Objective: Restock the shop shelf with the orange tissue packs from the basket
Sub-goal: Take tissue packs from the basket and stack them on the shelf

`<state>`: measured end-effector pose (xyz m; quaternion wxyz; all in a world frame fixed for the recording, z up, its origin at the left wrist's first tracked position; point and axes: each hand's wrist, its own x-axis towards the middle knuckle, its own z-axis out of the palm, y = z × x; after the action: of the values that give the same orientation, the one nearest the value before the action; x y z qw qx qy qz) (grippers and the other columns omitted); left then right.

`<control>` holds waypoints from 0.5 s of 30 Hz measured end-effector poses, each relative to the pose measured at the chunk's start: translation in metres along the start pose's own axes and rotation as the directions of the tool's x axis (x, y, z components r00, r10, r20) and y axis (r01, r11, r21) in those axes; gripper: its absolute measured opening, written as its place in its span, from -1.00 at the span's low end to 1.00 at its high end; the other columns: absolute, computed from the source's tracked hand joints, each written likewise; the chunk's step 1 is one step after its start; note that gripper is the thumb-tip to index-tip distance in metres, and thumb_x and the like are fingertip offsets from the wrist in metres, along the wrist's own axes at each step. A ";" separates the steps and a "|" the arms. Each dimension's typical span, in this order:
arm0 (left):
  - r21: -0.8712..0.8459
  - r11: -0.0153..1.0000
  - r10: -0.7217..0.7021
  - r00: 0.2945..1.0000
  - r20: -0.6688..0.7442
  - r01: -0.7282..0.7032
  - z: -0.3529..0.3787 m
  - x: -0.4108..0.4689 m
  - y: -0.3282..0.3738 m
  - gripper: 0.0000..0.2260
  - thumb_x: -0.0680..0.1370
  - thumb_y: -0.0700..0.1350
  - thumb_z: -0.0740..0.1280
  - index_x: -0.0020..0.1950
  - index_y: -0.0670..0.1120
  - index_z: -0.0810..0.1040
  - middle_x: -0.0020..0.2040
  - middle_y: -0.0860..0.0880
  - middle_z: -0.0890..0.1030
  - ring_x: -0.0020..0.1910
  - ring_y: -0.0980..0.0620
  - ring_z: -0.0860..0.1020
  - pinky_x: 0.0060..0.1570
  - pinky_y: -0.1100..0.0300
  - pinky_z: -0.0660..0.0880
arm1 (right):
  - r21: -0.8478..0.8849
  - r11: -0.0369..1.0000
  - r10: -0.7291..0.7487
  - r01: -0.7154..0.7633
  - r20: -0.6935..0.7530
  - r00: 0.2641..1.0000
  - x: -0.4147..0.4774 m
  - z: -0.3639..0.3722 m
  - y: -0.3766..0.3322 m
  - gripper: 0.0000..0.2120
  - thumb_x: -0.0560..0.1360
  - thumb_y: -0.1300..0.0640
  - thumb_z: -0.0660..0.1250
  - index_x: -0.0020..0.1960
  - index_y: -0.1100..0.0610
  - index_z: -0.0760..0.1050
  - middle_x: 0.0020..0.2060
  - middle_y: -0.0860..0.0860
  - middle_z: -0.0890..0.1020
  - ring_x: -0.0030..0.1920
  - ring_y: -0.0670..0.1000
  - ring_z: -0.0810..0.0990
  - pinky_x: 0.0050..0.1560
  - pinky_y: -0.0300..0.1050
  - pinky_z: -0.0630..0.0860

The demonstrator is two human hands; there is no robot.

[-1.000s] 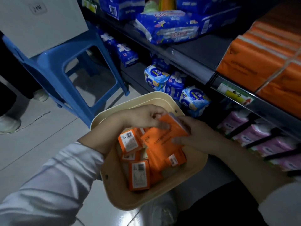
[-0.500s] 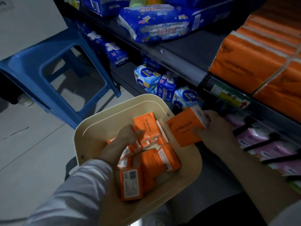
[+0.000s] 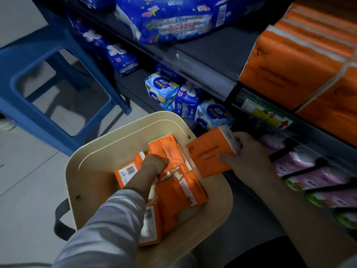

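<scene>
A cream basket [image 3: 218, 207] sits low in front of me with several orange tissue packs [image 3: 173, 194] heaped inside. My right hand [image 3: 249, 157] grips one orange pack [image 3: 209, 153] by its white end, holding it over the basket's right rim. My left hand [image 3: 154, 163] reaches down into the basket and its fingers close on another orange pack [image 3: 168, 149] at the top of the heap. Large orange tissue bundles [image 3: 293, 60] fill the shelf [image 3: 216, 74] at the upper right.
A blue plastic stool [image 3: 48, 74] stands left of the basket on the tiled floor. Blue packs [image 3: 173, 18] lie on the middle shelf, smaller blue ones [image 3: 164, 91] below. Pink packs [image 3: 301, 171] sit behind black straps at the right. A yellow price label [image 3: 268, 115] marks the shelf edge.
My right hand has taken one orange pack out from both hands to the basket's right rim. My left hand let go of it and went down into the heap.
</scene>
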<state>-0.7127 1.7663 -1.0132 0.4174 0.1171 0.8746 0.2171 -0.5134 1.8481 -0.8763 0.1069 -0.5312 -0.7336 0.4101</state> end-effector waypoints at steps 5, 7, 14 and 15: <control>-0.218 0.976 0.041 0.998 0.055 -0.028 -0.002 -0.019 -0.007 -0.67 0.47 -0.27 0.43 0.20 -0.30 0.51 -0.10 -0.11 0.61 -0.46 0.22 0.57 -0.48 0.36 0.44 | 0.067 0.998 0.006 -0.006 0.001 1.000 -0.003 -0.002 0.002 -0.49 0.41 0.16 0.44 0.31 0.08 0.35 0.01 -0.04 0.50 -0.03 -0.05 0.50 -0.25 -0.26 0.40; -0.227 0.971 0.089 0.993 0.072 -0.071 -0.006 -0.024 -0.012 -0.58 0.41 -0.22 0.49 0.22 -0.31 0.50 0.08 -0.21 0.61 -0.09 -0.01 0.61 -0.19 0.22 0.46 | 0.083 0.997 0.011 -0.011 -0.007 1.000 -0.004 -0.004 0.002 -0.48 0.41 0.15 0.45 0.32 0.09 0.35 0.04 -0.01 0.51 -0.01 -0.02 0.50 -0.13 -0.17 0.43; -0.355 0.925 0.216 0.955 0.202 -0.134 -0.041 -0.062 -0.016 -0.49 0.41 -0.21 0.50 0.25 -0.19 0.33 0.10 -0.18 0.58 -0.09 -0.07 0.61 -0.17 0.04 0.61 | 0.164 0.986 0.018 -0.010 -0.050 0.999 -0.015 -0.010 -0.009 -0.47 0.39 0.13 0.46 0.30 0.10 0.36 0.12 0.06 0.53 0.08 0.07 0.53 0.09 0.03 0.50; -0.365 0.920 0.236 0.947 0.216 -0.146 -0.048 -0.069 -0.013 -0.49 0.42 -0.21 0.49 0.27 -0.16 0.33 0.10 -0.15 0.58 -0.06 -0.07 0.61 -0.08 0.00 0.60 | 0.183 0.983 0.016 -0.004 -0.062 0.998 -0.018 -0.012 -0.011 -0.47 0.39 0.13 0.46 0.31 0.11 0.36 0.13 0.05 0.53 0.09 0.06 0.52 0.09 0.01 0.49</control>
<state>-0.7075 1.7145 -0.9464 0.5174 0.1547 0.7461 0.3895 -0.5062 1.8370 -0.8559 0.1761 -0.5354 -0.6865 0.4594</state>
